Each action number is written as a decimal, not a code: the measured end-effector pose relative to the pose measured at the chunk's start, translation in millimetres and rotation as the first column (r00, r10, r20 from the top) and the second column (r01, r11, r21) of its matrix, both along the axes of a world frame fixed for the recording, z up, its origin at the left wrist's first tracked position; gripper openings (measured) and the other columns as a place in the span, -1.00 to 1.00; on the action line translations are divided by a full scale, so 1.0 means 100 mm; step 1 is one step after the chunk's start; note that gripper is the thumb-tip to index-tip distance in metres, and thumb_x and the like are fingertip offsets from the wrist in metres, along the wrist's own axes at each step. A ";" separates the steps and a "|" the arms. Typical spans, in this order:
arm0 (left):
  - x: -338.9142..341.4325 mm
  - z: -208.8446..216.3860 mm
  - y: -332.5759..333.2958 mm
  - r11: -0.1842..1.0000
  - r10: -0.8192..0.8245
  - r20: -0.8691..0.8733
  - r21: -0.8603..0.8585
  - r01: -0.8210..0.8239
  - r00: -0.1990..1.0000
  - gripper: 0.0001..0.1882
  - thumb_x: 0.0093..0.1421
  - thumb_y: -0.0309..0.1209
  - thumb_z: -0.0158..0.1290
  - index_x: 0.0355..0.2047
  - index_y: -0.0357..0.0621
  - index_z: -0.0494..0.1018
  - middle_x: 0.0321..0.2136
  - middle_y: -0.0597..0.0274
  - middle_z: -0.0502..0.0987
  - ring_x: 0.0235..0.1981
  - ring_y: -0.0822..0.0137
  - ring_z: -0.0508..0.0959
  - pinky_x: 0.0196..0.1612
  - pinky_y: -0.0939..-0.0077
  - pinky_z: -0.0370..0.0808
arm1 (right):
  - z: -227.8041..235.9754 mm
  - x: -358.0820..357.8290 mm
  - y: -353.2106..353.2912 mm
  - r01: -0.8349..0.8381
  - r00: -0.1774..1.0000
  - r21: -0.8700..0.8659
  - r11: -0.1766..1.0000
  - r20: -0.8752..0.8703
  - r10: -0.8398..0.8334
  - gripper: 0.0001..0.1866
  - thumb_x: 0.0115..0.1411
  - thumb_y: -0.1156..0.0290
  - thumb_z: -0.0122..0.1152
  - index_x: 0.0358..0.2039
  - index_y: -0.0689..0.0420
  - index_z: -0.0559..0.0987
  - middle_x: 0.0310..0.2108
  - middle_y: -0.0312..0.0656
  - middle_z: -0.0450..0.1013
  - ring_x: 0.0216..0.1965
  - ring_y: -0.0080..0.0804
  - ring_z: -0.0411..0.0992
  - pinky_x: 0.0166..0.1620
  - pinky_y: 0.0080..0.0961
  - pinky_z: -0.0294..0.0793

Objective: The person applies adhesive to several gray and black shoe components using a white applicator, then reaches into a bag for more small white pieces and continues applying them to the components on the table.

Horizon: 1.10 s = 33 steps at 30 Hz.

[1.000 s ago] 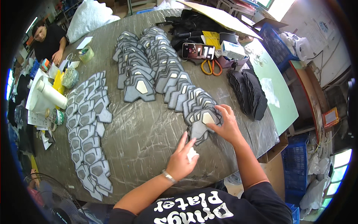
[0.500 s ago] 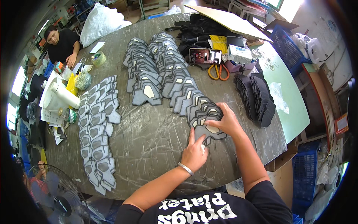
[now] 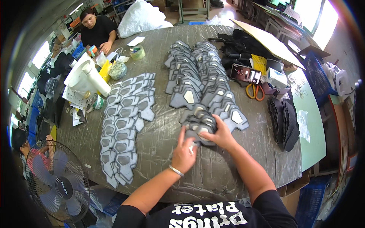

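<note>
Both hands clasp a stack of grey shaped pads (image 3: 200, 118) with pale inset patches, slightly blurred, over the middle of the table. My left hand (image 3: 184, 155) grips its near left side, index finger along the edge; a small white thing (image 3: 191, 149) shows at its fingers. Around the right side closes my right hand (image 3: 221, 133), its thumb on the top pad. Just right of the stack ends a long overlapping row of similar pads (image 3: 236, 117). A second such row (image 3: 186, 98) lies beyond the stack, to its left.
Double rows of grey pads (image 3: 125, 133) lie at left. Dark pads (image 3: 283, 123), orange-handled scissors (image 3: 254, 92) and a phone (image 3: 245, 73) are at right. A person (image 3: 98, 32) sits at the far left edge. A fan (image 3: 61, 186) stands at the near left.
The stack under my hands has come away from the near end of the long row and moved left of it. My head view has turned, shifting the table contents rightward.
</note>
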<state>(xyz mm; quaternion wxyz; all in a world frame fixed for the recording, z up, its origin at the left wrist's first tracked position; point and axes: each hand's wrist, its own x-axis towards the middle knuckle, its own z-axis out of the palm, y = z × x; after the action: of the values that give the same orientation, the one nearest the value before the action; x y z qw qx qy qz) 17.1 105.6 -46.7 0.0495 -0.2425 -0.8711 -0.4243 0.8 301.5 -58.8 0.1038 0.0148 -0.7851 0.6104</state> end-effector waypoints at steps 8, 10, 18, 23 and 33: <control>-1.33 -0.19 -0.07 0.991 0.060 -0.161 -0.107 -0.078 0.985 -0.42 0.05 -0.58 0.07 0.11 -0.12 0.18 0.26 -0.15 0.11 -0.10 -0.15 0.50 -0.18 0.16 0.53 | 0.18 -1.12 -0.30 0.203 0.979 0.665 0.719 -0.157 -0.130 -0.10 -0.11 -0.01 0.41 0.15 0.26 0.30 0.13 0.13 0.29 0.20 -0.09 0.24 0.16 -0.21 0.24; -1.38 -0.23 -0.06 0.994 0.056 -0.220 -0.077 -0.074 0.974 -0.34 0.05 -0.58 0.07 0.17 -0.13 0.13 0.25 -0.15 0.12 -0.06 -0.14 0.49 -0.15 0.17 0.53 | 0.05 -1.02 -0.32 0.355 0.917 0.624 0.696 -0.378 -0.129 -0.04 -0.06 0.00 0.36 0.24 0.24 0.19 0.31 0.10 0.03 0.34 -0.04 -0.02 0.27 -0.07 0.04; -1.28 -0.21 -0.03 0.984 0.074 -0.181 -0.145 -0.101 0.981 -0.30 0.09 -0.55 0.05 0.26 -0.19 0.08 0.22 -0.14 0.17 -0.01 -0.15 0.46 -0.09 0.15 0.51 | -0.19 -0.81 -0.50 0.253 0.967 0.808 0.533 -0.198 -0.159 -0.19 0.13 0.18 0.21 0.33 0.08 0.07 0.36 0.09 -0.10 0.37 0.00 -0.10 0.29 0.14 -0.09; -1.61 -0.20 0.19 0.962 0.124 -0.138 -0.225 -0.153 0.983 -0.28 0.06 -0.57 0.05 0.25 -0.20 0.08 0.20 -0.14 0.17 -0.11 -0.18 0.51 -0.16 0.11 0.52 | -0.16 -1.10 -0.46 0.347 0.937 0.795 0.497 -0.266 -0.228 -0.17 0.11 0.19 0.23 0.32 0.08 0.07 0.35 0.08 -0.09 0.37 -0.04 -0.10 0.31 0.09 -0.12; -1.48 -0.04 0.05 0.964 0.083 -0.253 -0.225 -0.142 0.964 -0.16 0.03 -0.61 -0.02 0.33 0.25 0.04 0.26 -0.19 0.09 -0.35 -0.11 0.58 -0.36 0.17 0.55 | 0.29 0.11 0.75 0.151 0.980 0.805 0.574 -0.047 -0.192 0.22 -0.34 -0.02 0.57 0.33 0.00 0.12 0.38 0.16 -0.24 0.39 0.17 -0.26 0.31 0.10 -0.13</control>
<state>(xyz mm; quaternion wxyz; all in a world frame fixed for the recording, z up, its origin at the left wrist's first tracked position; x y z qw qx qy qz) -130.9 110.8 -51.1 0.1495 -0.2464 -0.9160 -0.2792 12.0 376.2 -30.2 0.1268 -0.0296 -0.9755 0.1774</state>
